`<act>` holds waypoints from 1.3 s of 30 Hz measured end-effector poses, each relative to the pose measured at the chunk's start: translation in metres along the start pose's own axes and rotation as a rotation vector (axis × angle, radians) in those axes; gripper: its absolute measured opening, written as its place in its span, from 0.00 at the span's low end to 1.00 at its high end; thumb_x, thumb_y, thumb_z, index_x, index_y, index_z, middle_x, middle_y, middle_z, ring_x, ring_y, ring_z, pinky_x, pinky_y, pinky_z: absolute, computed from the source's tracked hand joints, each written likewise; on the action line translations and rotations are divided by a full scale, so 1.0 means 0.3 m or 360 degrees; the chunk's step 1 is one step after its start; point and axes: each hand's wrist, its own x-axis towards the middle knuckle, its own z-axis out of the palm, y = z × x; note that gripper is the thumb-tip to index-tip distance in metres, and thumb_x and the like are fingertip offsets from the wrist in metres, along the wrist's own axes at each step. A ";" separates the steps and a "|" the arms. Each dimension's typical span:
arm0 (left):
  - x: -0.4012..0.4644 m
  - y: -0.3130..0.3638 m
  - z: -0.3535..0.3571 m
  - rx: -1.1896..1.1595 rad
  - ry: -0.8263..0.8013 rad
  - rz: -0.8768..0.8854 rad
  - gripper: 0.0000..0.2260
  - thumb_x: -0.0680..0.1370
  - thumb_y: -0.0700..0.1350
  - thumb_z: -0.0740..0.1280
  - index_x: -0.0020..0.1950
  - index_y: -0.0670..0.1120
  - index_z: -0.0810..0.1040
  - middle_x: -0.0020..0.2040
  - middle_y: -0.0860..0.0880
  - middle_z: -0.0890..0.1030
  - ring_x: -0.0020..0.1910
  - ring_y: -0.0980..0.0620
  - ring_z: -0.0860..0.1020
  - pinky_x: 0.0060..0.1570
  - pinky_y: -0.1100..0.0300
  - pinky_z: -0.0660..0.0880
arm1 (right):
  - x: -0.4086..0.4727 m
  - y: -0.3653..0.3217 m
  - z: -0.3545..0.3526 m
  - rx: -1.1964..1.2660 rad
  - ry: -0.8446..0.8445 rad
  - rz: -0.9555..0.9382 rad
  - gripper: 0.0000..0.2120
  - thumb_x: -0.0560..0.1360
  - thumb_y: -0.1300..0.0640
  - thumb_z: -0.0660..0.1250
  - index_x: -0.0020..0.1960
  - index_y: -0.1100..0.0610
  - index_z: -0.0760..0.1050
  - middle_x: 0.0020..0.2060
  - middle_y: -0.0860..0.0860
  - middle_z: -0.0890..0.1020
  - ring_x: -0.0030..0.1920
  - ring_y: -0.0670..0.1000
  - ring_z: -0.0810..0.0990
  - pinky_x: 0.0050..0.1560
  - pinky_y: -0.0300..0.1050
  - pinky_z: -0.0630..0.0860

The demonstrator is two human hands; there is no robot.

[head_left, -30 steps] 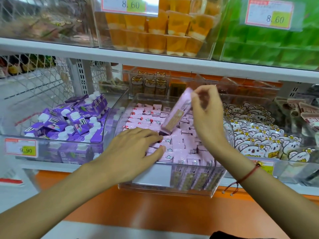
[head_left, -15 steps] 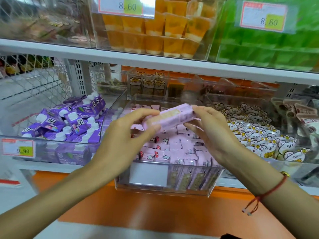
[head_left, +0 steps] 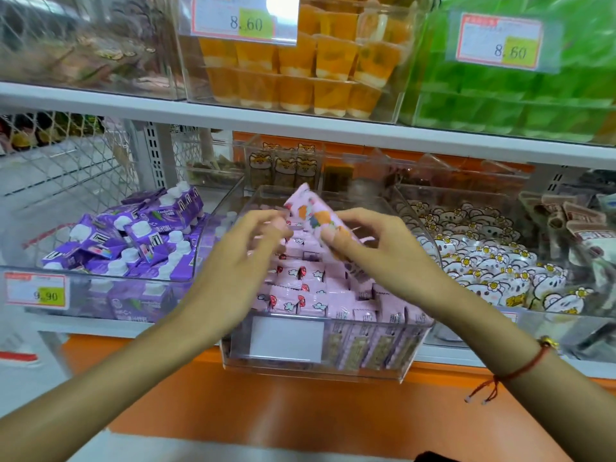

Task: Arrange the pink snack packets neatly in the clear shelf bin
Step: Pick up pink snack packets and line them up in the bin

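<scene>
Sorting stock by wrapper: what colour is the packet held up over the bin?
Pink packet with orange and blue print; head view.

A single head-worn wide-angle camera supplies the only view. It looks forward and slightly down at a shop shelf unit from close range, within arm's reach. The clear shelf bin (head_left: 320,358) sits centred in the lower half of the frame, at the front edge of the lower shelf. The upper shelf (head_left: 300,123) crosses the frame above, bowed by lens distortion. Both forearms enter from the bottom corners. No second view exists for overlap.
</scene>
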 end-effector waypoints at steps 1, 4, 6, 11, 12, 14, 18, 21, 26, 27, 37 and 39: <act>-0.003 -0.016 -0.001 0.0312 -0.0050 0.0168 0.09 0.79 0.52 0.61 0.59 0.56 0.73 0.53 0.58 0.79 0.48 0.61 0.77 0.50 0.59 0.76 | 0.006 0.013 -0.001 0.0189 0.0044 0.0129 0.11 0.76 0.52 0.67 0.55 0.56 0.80 0.41 0.46 0.83 0.39 0.40 0.79 0.39 0.32 0.73; -0.009 -0.051 0.003 0.0933 -0.0241 0.0417 0.14 0.79 0.53 0.59 0.65 0.56 0.68 0.61 0.60 0.72 0.54 0.63 0.72 0.52 0.61 0.71 | 0.014 0.055 0.001 0.0596 0.0079 0.0482 0.13 0.77 0.54 0.66 0.58 0.58 0.78 0.39 0.46 0.84 0.38 0.39 0.80 0.36 0.27 0.73; -0.006 -0.060 0.012 0.1247 -0.0399 0.0577 0.15 0.80 0.55 0.55 0.66 0.56 0.68 0.64 0.60 0.71 0.60 0.60 0.69 0.57 0.61 0.68 | 0.021 0.072 0.005 0.0804 0.0088 0.0595 0.14 0.77 0.54 0.65 0.61 0.58 0.75 0.43 0.48 0.84 0.41 0.41 0.82 0.38 0.30 0.76; 0.010 -0.071 0.006 0.1461 -0.0579 0.0590 0.20 0.80 0.59 0.49 0.68 0.58 0.69 0.67 0.63 0.70 0.64 0.60 0.68 0.62 0.61 0.65 | 0.064 0.081 0.037 0.1395 0.0285 0.0687 0.18 0.79 0.61 0.62 0.67 0.51 0.64 0.48 0.53 0.80 0.37 0.45 0.84 0.33 0.43 0.80; 0.013 -0.072 0.006 0.1473 -0.0577 0.0593 0.20 0.80 0.60 0.49 0.68 0.59 0.69 0.66 0.63 0.70 0.63 0.60 0.68 0.61 0.61 0.66 | 0.079 0.078 0.048 0.1465 0.0317 0.0680 0.18 0.80 0.62 0.61 0.66 0.50 0.62 0.50 0.55 0.78 0.39 0.47 0.84 0.33 0.45 0.80; 0.014 -0.075 0.005 0.1496 -0.0575 0.0595 0.20 0.80 0.60 0.48 0.68 0.59 0.69 0.66 0.63 0.70 0.62 0.60 0.68 0.60 0.61 0.66 | 0.111 0.072 0.076 0.1468 0.0392 0.0625 0.20 0.80 0.64 0.59 0.65 0.48 0.57 0.56 0.57 0.75 0.45 0.50 0.82 0.35 0.49 0.82; 0.005 -0.083 0.001 0.1517 -0.0530 0.0611 0.20 0.79 0.61 0.48 0.68 0.60 0.69 0.67 0.63 0.68 0.65 0.61 0.64 0.60 0.65 0.62 | 0.145 0.085 0.144 0.1187 0.0535 0.0520 0.20 0.80 0.65 0.57 0.67 0.51 0.53 0.62 0.59 0.71 0.50 0.52 0.80 0.38 0.46 0.82; -0.005 -0.085 -0.001 0.1508 -0.0507 0.0611 0.21 0.80 0.61 0.48 0.68 0.60 0.68 0.67 0.62 0.69 0.66 0.60 0.65 0.61 0.64 0.62 | 0.130 0.112 0.153 0.0533 0.0413 0.0279 0.19 0.80 0.64 0.58 0.66 0.55 0.54 0.51 0.52 0.75 0.45 0.42 0.78 0.45 0.40 0.80; -0.018 -0.096 0.005 0.1523 -0.0474 0.0621 0.21 0.80 0.61 0.45 0.70 0.61 0.66 0.67 0.62 0.68 0.66 0.60 0.64 0.63 0.64 0.61 | 0.114 0.106 0.087 -0.0072 -0.0019 -0.0147 0.17 0.78 0.64 0.62 0.59 0.52 0.57 0.39 0.45 0.74 0.31 0.35 0.76 0.32 0.27 0.70; -0.019 -0.097 0.004 0.1510 -0.0476 0.0619 0.21 0.80 0.61 0.45 0.70 0.61 0.66 0.67 0.62 0.68 0.66 0.61 0.64 0.63 0.64 0.60 | 0.107 0.102 0.071 -0.0100 -0.0063 -0.0199 0.18 0.78 0.63 0.63 0.59 0.49 0.57 0.40 0.47 0.75 0.34 0.38 0.78 0.34 0.29 0.72; -0.011 -0.098 -0.001 0.1406 -0.0509 0.0573 0.20 0.80 0.60 0.50 0.68 0.59 0.69 0.67 0.61 0.70 0.65 0.60 0.67 0.63 0.63 0.63 | 0.070 0.170 0.079 -0.0719 -0.0435 -0.0045 0.12 0.81 0.57 0.57 0.63 0.56 0.71 0.45 0.48 0.72 0.47 0.51 0.71 0.46 0.44 0.66; -0.013 -0.096 -0.001 0.1397 -0.0498 0.0573 0.19 0.80 0.60 0.51 0.67 0.58 0.70 0.66 0.62 0.71 0.64 0.60 0.68 0.62 0.63 0.64 | 0.074 0.162 0.072 -0.0639 -0.0565 0.0068 0.14 0.82 0.57 0.54 0.63 0.55 0.74 0.53 0.50 0.72 0.55 0.50 0.71 0.57 0.43 0.66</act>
